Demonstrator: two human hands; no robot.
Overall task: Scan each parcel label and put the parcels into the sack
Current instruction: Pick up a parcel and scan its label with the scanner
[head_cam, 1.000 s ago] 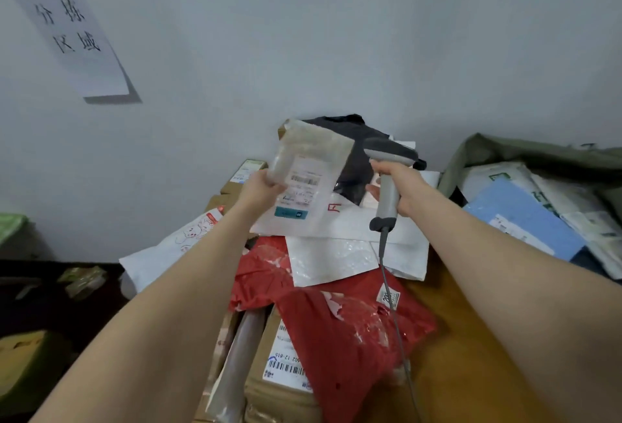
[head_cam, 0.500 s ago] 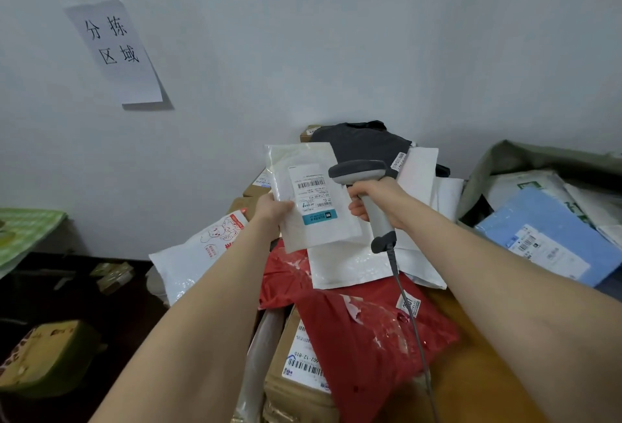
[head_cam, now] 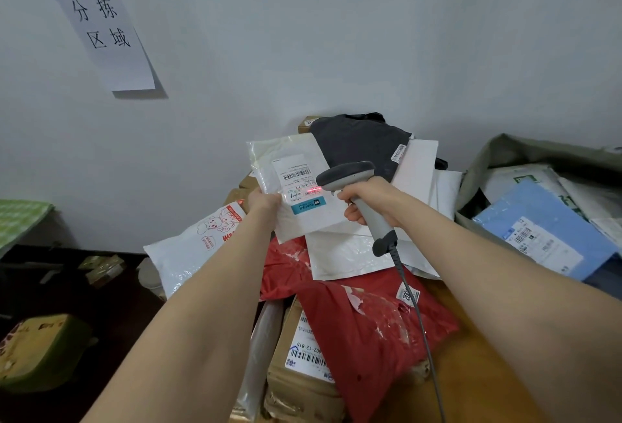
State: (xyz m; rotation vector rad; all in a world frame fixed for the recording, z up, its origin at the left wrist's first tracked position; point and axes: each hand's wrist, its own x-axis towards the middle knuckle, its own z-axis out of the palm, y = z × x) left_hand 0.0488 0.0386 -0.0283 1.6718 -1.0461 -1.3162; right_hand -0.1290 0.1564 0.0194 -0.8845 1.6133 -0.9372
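My left hand (head_cam: 266,203) pinches the left edge of a flat white parcel (head_cam: 286,160), held up with its label (head_cam: 298,183) facing me. My right hand (head_cam: 363,202) grips the handle of a grey barcode scanner (head_cam: 346,175) just right of the parcel. A red scan light falls on the label. The grey-green sack (head_cam: 511,156) lies open at the right, holding a blue parcel (head_cam: 545,230) and white ones. A pile of parcels lies below my hands: red bags (head_cam: 370,325), a white bubble mailer (head_cam: 340,254), a dark bag (head_cam: 360,143).
A wooden table (head_cam: 481,372) carries the pile and a brown box (head_cam: 296,385) with a label. A white bag with red print (head_cam: 198,247) hangs off the left. A paper sign (head_cam: 104,32) is on the wall. Dark floor with a green-brown item (head_cam: 37,348) lies left.
The white parcel has turned to face me flat and the scanner has swung left onto it. A red scan light now shows on the label. The view has tilted down slightly.
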